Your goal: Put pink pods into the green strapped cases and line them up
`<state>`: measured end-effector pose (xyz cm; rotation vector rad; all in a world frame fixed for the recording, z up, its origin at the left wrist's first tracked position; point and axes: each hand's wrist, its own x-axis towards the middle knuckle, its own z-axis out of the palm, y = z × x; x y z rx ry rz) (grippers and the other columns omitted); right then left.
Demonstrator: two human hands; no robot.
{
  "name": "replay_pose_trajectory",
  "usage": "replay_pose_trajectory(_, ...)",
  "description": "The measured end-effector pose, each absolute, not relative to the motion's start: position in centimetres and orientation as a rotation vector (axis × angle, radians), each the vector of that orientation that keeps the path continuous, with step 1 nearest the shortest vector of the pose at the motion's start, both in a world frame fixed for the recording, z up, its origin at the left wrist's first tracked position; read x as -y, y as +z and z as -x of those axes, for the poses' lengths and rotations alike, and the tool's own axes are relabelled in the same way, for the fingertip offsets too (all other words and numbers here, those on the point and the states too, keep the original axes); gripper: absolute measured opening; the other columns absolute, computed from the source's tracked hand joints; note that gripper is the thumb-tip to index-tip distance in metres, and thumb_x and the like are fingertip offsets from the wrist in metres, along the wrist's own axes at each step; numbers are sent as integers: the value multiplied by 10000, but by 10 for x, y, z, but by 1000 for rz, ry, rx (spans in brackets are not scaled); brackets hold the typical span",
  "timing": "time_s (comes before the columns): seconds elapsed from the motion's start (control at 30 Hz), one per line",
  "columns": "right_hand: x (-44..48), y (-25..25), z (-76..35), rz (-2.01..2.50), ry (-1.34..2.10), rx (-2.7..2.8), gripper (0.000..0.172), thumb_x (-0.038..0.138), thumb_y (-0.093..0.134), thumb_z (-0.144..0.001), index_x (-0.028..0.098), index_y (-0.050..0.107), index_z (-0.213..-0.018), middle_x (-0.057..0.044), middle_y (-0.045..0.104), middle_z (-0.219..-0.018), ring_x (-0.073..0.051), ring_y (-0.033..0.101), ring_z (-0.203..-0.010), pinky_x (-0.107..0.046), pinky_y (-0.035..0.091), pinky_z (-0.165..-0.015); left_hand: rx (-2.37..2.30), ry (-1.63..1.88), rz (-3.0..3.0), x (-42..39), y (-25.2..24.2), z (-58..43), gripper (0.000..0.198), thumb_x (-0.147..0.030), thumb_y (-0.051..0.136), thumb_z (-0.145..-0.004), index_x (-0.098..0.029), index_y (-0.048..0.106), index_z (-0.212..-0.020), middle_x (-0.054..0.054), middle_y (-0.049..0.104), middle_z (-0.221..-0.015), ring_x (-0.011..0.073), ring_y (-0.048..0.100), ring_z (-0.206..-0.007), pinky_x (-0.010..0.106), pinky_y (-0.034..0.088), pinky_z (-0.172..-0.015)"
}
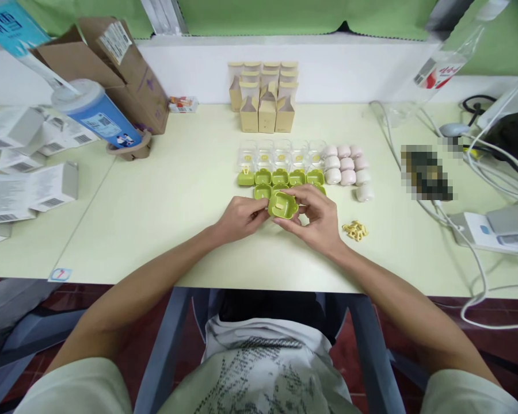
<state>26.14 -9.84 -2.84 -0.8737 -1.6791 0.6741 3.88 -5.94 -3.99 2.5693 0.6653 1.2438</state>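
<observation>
My right hand (317, 218) grips a small green plastic cup (284, 206) between thumb and fingers, its open side tilted up toward me. A pale yellow piece shows inside, at the cup's bottom. At the cup's left edge, my left hand (244, 218) is closed with thumb and forefinger together; its fingertips are partly hidden. Just beyond stand rows of similar green cups (280, 176); one green piece (246, 178) at the left end has a yellow loop on top. To the right of my right hand lies a small pile of yellow loops (355, 230).
Clear plastic cases (282, 154) stand behind the green cups, beside pink and white rounded pieces (347, 164). Open small cartons (266, 109) stand at the wall. White boxes (12, 190), a blue cup (101, 115) and a cardboard box (125, 75) are left; cables (475, 270) and a bottle (440, 69) right.
</observation>
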Motion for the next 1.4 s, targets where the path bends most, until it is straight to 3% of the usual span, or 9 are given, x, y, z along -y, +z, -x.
replay_pose_trajectory(0.47, 99, -27, -262, 875, 756, 1600, 468, 483, 957, -806, 287, 811, -1204, -81, 723, -1074, -212, 675, -871, -312, 606, -554, -691, 1159, -2536, 59, -38, -35, 276, -195, 564, -1061, -197, 576, -785, -63, 560, -575, 70, 487, -484, 221, 346, -531)
replay_pose_trajectory(0.63, 97, -28, -261, 884, 939, 1462, 488, 510, 987, -758, 273, 804, -1142, -56, 730, -1076, -188, 698, -858, -323, 622, -643, -704, 1114, -2350, 64, -29, -39, 266, -272, 588, -1081, -189, 641, -834, -68, 588, -560, 56, 509, -458, 190, 379, -510)
replay_pose_trajectory(0.73, 96, -25, -261, 877, 1106, 1363, 417, 525, 938, -825, 269, 779, -1115, -23, 716, -986, -138, 653, -710, -285, 545, -557, -725, 1032, -2069, 71, -22, -42, 270, -349, 634, -1081, -177, 684, -879, -58, 615, -568, 56, 538, -454, 173, 433, -507)
replay_pose_trajectory(0.83, 97, -21, -262, 844, 1283, 1348, 402, 556, 832, -934, 313, 739, -1241, 32, 599, -850, -89, 503, -538, -257, 386, -438, -726, 955, -1847, 75, -18, -43, 287, -396, 664, -1069, -172, 704, -895, -46, 624, -576, 65, 556, -473, 174, 461, -507)
replay_pose_trajectory(0.9, 97, -19, -262, 814, 1400, 1371, 389, 566, 769, -986, 334, 717, -1294, 47, 521, -812, -89, 475, -515, -260, 350, -428, -707, 923, -1755, 76, -17, -42, 303, -424, 676, -1062, -170, 703, -899, -40, 624, -578, 69, 556, -484, 176, 459, -502)
replay_pose_trajectory(1.1, 95, -17, -261, 766, 1478, 1297, 317, 540, 769, -995, 287, 699, -1172, 57, 496, -793, -87, 507, -507, -255, 348, -412, -664, 920, -1588, 74, -14, -43, 374, -484, 722, -1029, -171, 662, -833, -36, 605, -590, 63, 531, -496, 188, 431, -507)
replay_pose_trajectory(1.4, 93, -20, -261, 693, 1382, 1430, 384, 563, 762, -993, 296, 645, -1243, 51, 519, -885, -80, 548, -543, -257, 455, -445, -671, 988, -1620, 76, -9, -39, 366, -482, 735, -1027, -173, 676, -840, -32, 609, -610, 72, 551, -511, 205, 455, -514)
